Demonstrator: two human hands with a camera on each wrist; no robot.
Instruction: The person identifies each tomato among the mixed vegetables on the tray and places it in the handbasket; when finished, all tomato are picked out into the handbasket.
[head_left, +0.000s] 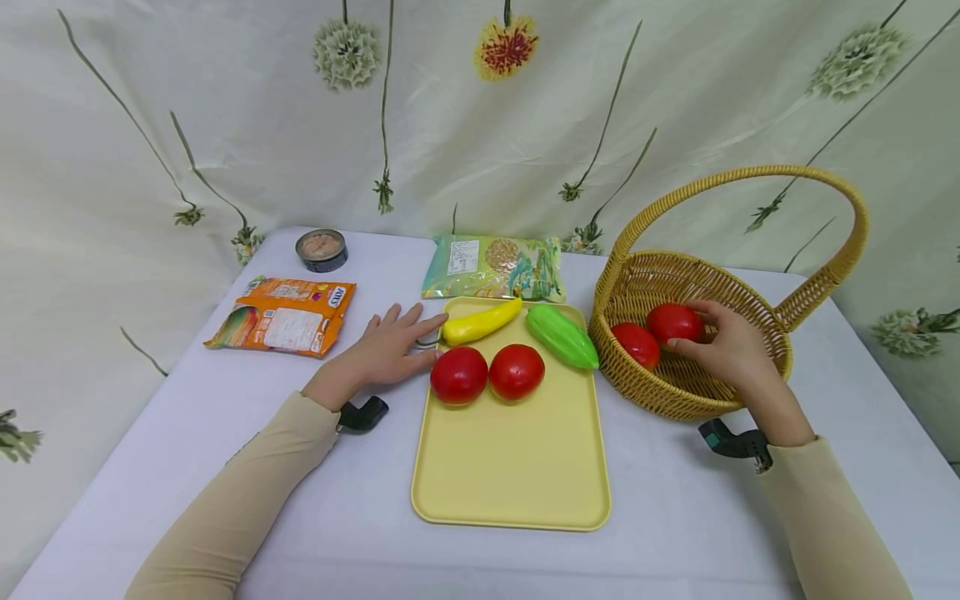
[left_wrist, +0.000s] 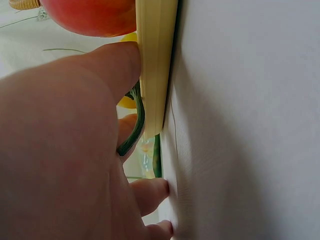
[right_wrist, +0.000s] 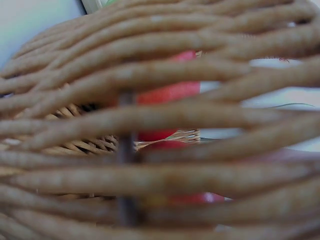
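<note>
A yellow tray (head_left: 517, 467) lies in the middle of the table. On it are two red tomatoes (head_left: 459, 376), a yellow pepper (head_left: 482, 322) with a green stem and a green pepper (head_left: 562, 336) that overhangs the right edge. My left hand (head_left: 384, 347) rests with spread fingers at the tray's left edge, beside the pepper stem (left_wrist: 134, 125). Inside the wicker basket (head_left: 675, 407), my right hand (head_left: 727, 343) grips a red tomato (head_left: 673, 323) between thumb and fingers. Another tomato (head_left: 636, 343) lies against it. The right wrist view is mostly blocked by the basket's weave (right_wrist: 165, 180).
Behind the tray lies a green food packet (head_left: 495, 267). To the left are an orange packet (head_left: 288, 317) and a small round tin (head_left: 322, 250). The basket's tall handle (head_left: 738, 173) arches over its opening. A flower-patterned cloth (head_left: 450, 117) hangs behind the table.
</note>
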